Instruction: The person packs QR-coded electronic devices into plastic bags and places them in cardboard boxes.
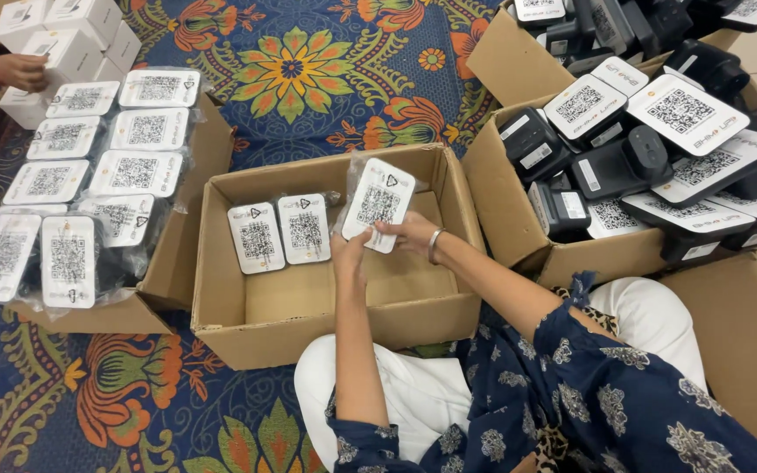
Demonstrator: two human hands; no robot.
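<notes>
The person sits on the floor with an open cardboard box (330,254) just before the knees, so both hands can reach inside without stretching. Two bagged white-faced devices (279,233) stand side by side against the back wall of this box, faces up toward the camera, which leaves free room to their right. A third bagged device (378,203) is held over that free place, tilted the same way as the row. The left hand (350,254) closes on its lower left edge, fingers curled around it. The right hand (411,233) pinches the lower right edge between thumb and fingers. A full box (89,188) of the same bagged devices lies at the left, and boxes of unbagged black devices (624,162) at the right. Another person's hand (19,70) touches small white cartons (72,39) far at the upper left.
</notes>
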